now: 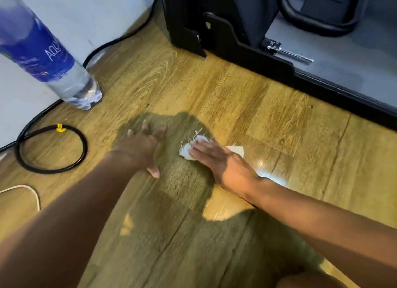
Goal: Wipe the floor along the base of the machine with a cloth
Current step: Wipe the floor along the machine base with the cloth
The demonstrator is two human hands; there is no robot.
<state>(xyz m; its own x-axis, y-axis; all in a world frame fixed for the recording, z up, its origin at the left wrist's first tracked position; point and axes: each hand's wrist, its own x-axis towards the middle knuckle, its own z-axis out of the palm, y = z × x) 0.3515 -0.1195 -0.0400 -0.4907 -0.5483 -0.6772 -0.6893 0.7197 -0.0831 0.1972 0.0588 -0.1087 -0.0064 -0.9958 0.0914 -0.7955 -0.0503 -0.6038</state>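
Observation:
A small white frayed cloth (187,151) lies on the wooden floor (236,98) in the middle of the view. My right hand (219,161) presses flat on it with straight fingers, covering most of it. My left hand (142,147) rests palm down on the bare floor just left of the cloth, fingers spread. The black base of the machine (279,64) runs diagonally across the upper right, some way beyond the cloth.
A clear water bottle with a blue label (53,57) stands at the upper left near a white wall. A black cable (51,150) loops on the floor at the left, with a thin white cord (32,191) below it. A metal latch (279,49) sticks out on the machine base.

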